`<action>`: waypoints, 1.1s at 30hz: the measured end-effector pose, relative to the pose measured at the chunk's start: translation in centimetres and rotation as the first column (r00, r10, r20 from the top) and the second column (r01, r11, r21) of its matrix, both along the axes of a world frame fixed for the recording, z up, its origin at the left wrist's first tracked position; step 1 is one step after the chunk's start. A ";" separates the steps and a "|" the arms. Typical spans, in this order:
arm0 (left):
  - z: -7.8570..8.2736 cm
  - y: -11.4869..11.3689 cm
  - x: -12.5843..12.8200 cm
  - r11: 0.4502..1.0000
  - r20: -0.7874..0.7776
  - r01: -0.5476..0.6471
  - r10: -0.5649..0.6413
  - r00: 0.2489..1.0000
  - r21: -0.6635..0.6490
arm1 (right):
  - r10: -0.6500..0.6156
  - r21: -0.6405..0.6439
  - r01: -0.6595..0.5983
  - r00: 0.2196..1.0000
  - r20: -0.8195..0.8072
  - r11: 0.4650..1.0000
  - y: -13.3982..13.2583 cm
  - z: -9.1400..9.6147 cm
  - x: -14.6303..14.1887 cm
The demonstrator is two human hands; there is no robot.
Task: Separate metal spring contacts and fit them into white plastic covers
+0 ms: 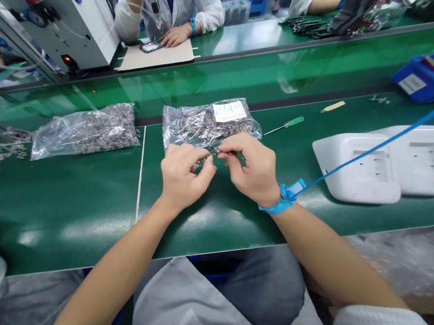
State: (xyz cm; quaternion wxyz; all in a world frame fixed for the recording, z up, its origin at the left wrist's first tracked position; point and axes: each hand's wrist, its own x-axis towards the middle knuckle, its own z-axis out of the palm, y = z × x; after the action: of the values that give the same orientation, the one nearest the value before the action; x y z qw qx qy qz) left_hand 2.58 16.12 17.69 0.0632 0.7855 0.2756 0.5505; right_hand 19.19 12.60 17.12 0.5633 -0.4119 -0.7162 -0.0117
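Left hand (187, 175) and right hand (252, 168) are pinching small silvery metal pieces (215, 152); these are likely feeling light, stiff, slippery; edges are probably offering fingertip hold.

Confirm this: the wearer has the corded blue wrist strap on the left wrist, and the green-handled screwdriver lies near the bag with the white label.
Wrong wrist: in the head view, the corded blue wrist strap is on the wrist of the right hand. The green-handled screwdriver does lie near the bag with the white label.
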 end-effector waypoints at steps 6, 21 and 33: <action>1.6 0.1 -0.5 0.746 0.175 0.349 -0.305 0.936 -0.568 | -0.106 0.236 -0.011 0.871 0.479 0.972 -0.2 0.2 2.3; -0.2 0.6 -0.3 0.973 -0.087 -0.058 0.079 0.993 0.224 | 0.076 0.005 -0.076 0.991 -0.112 0.997 0.0 1.1 -0.4; -0.3 0.8 -0.3 0.979 -0.095 -0.044 0.065 0.993 0.201 | 0.176 -0.189 -0.280 0.885 -0.431 0.941 0.0 1.7 0.8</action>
State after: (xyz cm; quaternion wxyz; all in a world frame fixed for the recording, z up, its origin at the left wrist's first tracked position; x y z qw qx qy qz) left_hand 2.25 16.90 17.41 -0.0447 0.8068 0.2435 0.5364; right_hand 19.97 12.61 18.86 0.6421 -0.3840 -0.6224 0.2300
